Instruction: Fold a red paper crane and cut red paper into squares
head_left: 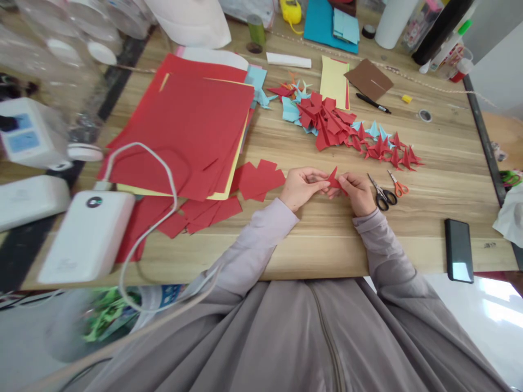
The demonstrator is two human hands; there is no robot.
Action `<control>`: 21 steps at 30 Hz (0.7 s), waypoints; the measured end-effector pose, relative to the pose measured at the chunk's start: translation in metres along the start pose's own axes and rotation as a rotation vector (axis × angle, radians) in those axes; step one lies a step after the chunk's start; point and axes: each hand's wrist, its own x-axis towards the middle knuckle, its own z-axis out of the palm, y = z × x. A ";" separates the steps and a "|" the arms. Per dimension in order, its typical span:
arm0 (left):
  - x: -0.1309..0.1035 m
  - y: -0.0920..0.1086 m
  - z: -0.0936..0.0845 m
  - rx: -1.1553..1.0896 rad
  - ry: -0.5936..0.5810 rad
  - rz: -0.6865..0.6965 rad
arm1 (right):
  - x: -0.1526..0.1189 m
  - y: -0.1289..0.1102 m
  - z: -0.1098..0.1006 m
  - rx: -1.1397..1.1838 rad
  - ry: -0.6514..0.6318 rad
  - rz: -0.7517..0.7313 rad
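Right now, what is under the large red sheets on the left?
Yellow paper shows along the near edge of the large red sheets; light blue paper peeks out at the right. Anything fully beneath is covered.

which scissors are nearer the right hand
The black scissors: they lie just beside the right hand, while the smaller orange scissors lie beyond them, farther from it.
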 end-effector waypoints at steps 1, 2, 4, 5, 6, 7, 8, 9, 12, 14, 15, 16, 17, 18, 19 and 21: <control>0.000 0.001 0.000 0.009 0.008 -0.001 | 0.000 0.000 0.000 0.015 -0.012 0.001; 0.000 0.001 -0.001 0.012 0.014 -0.002 | 0.000 0.000 -0.001 0.030 -0.024 0.000; 0.000 0.002 -0.002 0.021 0.023 -0.005 | 0.000 0.001 -0.002 0.048 -0.048 -0.003; 0.000 0.002 -0.002 0.027 0.028 -0.006 | 0.000 0.002 -0.002 0.050 -0.055 -0.004; 0.001 0.001 -0.003 0.032 0.033 -0.006 | 0.000 0.002 -0.003 0.044 -0.059 -0.003; 0.001 0.001 -0.003 0.037 0.035 -0.005 | 0.000 0.002 -0.003 0.032 -0.059 -0.003; 0.001 0.000 -0.004 0.040 0.033 -0.003 | 0.000 0.003 -0.003 0.017 -0.059 -0.003; 0.002 -0.001 -0.004 0.042 0.029 0.001 | 0.000 0.003 -0.003 0.001 -0.061 -0.005; 0.002 -0.003 -0.004 0.053 0.024 0.019 | 0.000 0.002 -0.003 -0.050 -0.073 -0.025; 0.003 -0.003 -0.003 0.060 0.029 0.030 | 0.000 0.002 -0.003 -0.085 -0.082 -0.038; 0.003 -0.003 -0.003 0.062 0.031 0.034 | -0.001 0.002 -0.002 -0.100 -0.083 -0.041; 0.003 -0.003 -0.003 0.063 0.031 0.036 | -0.001 0.002 -0.002 -0.110 -0.084 -0.042; 0.003 -0.003 -0.003 0.066 0.030 0.036 | -0.001 0.002 -0.001 -0.114 -0.083 -0.040; 0.003 -0.003 -0.003 0.069 0.030 0.037 | -0.001 0.002 -0.001 -0.114 -0.082 -0.036; 0.003 -0.003 -0.004 0.073 0.028 0.035 | -0.002 0.002 -0.001 -0.112 -0.081 -0.030; 0.003 -0.002 -0.005 0.078 0.021 0.025 | -0.002 0.001 0.000 -0.109 -0.080 -0.011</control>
